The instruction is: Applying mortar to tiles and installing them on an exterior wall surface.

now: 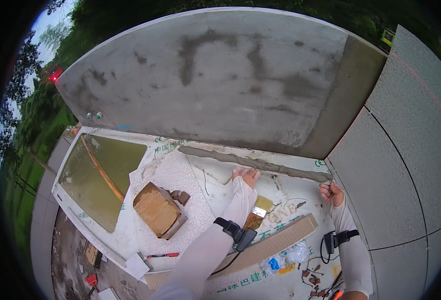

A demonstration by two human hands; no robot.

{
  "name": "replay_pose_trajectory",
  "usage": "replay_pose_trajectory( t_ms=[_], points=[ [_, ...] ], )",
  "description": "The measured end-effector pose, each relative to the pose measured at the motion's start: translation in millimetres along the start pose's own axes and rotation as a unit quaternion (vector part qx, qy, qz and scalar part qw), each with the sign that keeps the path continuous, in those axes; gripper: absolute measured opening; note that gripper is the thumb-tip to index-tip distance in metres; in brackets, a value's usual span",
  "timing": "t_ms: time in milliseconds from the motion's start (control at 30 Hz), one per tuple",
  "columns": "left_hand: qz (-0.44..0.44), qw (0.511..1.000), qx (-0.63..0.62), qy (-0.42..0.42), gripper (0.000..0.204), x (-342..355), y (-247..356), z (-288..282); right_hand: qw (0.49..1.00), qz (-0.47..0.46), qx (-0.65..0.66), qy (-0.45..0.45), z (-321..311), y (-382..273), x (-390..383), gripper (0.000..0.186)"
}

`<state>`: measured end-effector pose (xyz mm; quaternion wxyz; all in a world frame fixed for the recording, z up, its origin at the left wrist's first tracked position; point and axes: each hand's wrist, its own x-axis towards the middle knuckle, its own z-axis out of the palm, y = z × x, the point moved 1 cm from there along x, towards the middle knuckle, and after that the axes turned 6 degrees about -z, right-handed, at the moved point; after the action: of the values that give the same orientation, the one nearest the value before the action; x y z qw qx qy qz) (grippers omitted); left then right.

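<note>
A long narrow strip coated with grey mortar (pixel 280 170) lies along the foot of the grey wall (pixel 220 85). My left hand (pixel 246 176) is closed on its near edge around the middle. At the strip's right end, beside the tiled wall, my right hand (pixel 332 193) grips it between thumb and fingers. Mortar covers its upper face in an uneven ridge; the underside is hidden. Just below my left hand, a wide paintbrush (pixel 259 209) rests on the white covered surface (pixel 215 192).
A cardboard box (pixel 155 210) stands left of my left arm, near a red marker (pixel 163 255). Farther left, a wooden stick (pixel 100 167) leans in a basin of murky water (pixel 80 185). A ridged beige strip (pixel 280 240) crosses between my forearms. Large grey tiles (pixel 395 175) line the right side.
</note>
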<state>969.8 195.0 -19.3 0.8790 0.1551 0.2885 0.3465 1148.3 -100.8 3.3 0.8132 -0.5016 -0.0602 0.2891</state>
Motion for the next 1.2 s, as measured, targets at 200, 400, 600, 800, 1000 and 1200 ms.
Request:
replay_pose_trajectory(
  t_ms=[200,400,600,800,1000,1200],
  points=[
    [-0.019,0.999,-0.016,-0.043,0.051,43,-21,-9,0.999,0.017,0.014,0.042,-18,14,32,0.024],
    [-0.077,0.997,0.028,-0.001,0.039,75,-19,-4,0.998,0.026,-0.010,0.051,-17,18,60,0.025],
    [-0.079,0.996,0.042,0.030,0.017,78,-23,9,0.996,0.038,-0.045,0.074,-13,16,88,0.021],
    [-0.078,0.995,0.040,0.046,0.014,81,-29,17,0.987,0.057,-0.069,0.137,-10,23,107,0.020],
    [-0.101,0.994,0.026,0.045,0.027,84,-27,21,0.974,0.052,-0.098,0.196,0,31,116,0.022],
    [-0.102,0.994,0.028,0.031,0.030,89,-27,21,0.968,0.045,-0.079,0.232,7,34,127,0.025]
  ],
)
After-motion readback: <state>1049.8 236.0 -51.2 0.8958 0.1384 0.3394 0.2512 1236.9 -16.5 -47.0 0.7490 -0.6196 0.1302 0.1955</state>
